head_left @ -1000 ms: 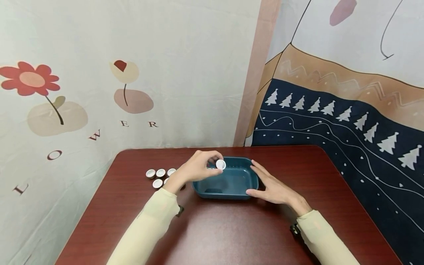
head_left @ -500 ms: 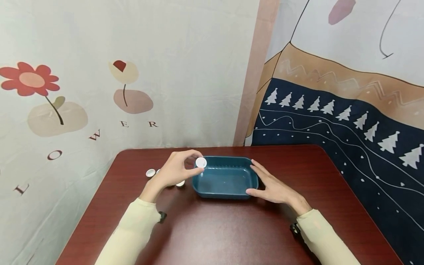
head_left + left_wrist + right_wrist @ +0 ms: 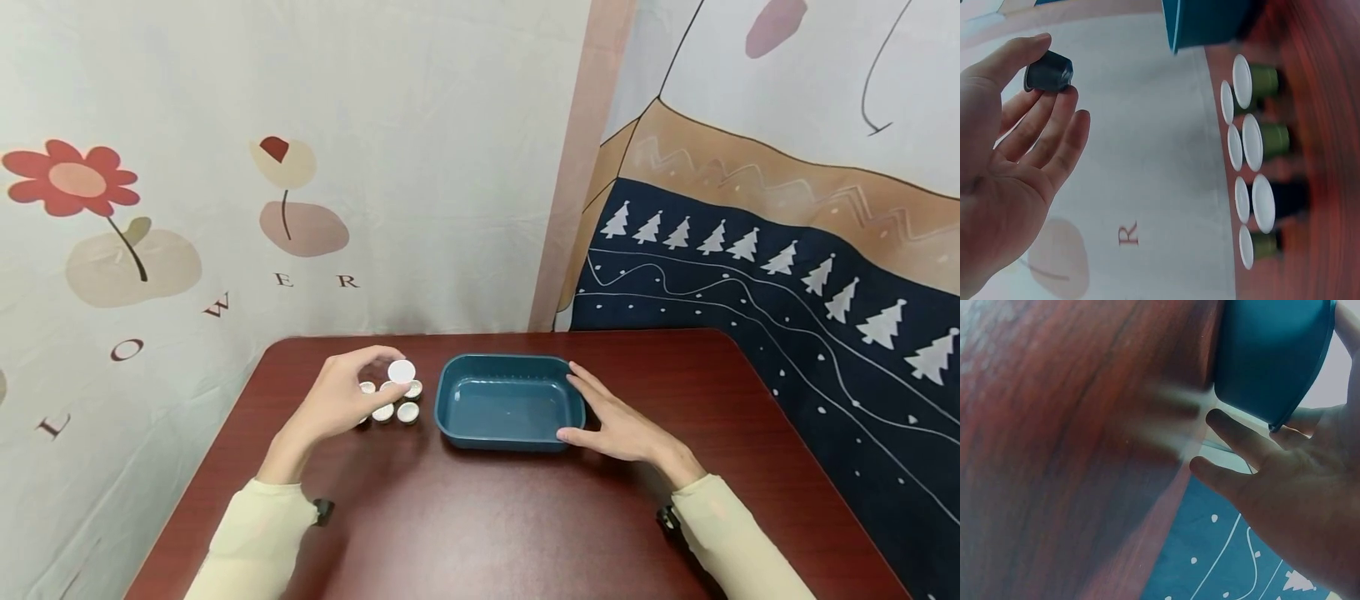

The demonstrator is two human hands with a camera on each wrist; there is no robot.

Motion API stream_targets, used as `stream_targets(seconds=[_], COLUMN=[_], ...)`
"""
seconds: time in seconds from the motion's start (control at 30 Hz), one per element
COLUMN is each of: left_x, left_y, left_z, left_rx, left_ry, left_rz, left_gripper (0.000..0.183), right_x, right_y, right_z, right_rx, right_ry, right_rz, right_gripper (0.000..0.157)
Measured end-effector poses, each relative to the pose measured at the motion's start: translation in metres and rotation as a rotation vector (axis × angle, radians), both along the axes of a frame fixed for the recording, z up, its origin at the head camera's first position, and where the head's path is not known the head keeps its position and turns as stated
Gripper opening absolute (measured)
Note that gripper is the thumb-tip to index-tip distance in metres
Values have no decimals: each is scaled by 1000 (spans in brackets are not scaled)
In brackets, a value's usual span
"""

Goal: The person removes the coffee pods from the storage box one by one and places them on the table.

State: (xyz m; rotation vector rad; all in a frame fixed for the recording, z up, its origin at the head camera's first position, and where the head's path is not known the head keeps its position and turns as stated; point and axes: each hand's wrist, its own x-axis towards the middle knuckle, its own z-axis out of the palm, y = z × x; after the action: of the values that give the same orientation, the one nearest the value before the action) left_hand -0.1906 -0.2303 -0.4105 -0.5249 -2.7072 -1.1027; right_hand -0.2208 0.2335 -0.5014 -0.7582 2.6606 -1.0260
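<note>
Thumb and fingers of my left hand (image 3: pixel 337 400) pinch a dark coffee capsule (image 3: pixel 1050 72), its white lid (image 3: pixel 401 371) facing me in the head view. Just below it stands a group of coffee capsules (image 3: pixel 408 413), partly hidden by the hand. In the left wrist view they have white lids; some bodies are green, and one capsule (image 3: pixel 1265 203) is dark. A teal rectangular dish (image 3: pixel 510 444) lies right of them, with no capsule visible inside. My right hand (image 3: pixel 622 427) rests against the dish's right end, fingers spread and fairly straight.
The reddish-brown table (image 3: pixel 510 517) has rounded far corners. Behind it hangs a pale printed cloth (image 3: pixel 450 208), with a dark blue tree-patterned cloth (image 3: pixel 675 275) at the right.
My left hand has moved left with the pinched capsule, from above the dish to above the group of capsules. The right hand and the dish have stayed put.
</note>
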Motion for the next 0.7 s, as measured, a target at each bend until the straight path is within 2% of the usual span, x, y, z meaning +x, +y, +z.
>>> stream_targets(seconds=[0.27,0.7], left_x=[10,28], left_y=[-31,-74], left_z=[-8,-26], left_rx=[-30,-57], left_ry=[43,-8], left_rz=[81,191], left_gripper=[29,30], right_x=[0,-1], right_y=[0,1], right_z=[0,-3], right_rx=[3,-2], right_ry=[4,12], right_rz=[-4,1], right_gripper=[107,106])
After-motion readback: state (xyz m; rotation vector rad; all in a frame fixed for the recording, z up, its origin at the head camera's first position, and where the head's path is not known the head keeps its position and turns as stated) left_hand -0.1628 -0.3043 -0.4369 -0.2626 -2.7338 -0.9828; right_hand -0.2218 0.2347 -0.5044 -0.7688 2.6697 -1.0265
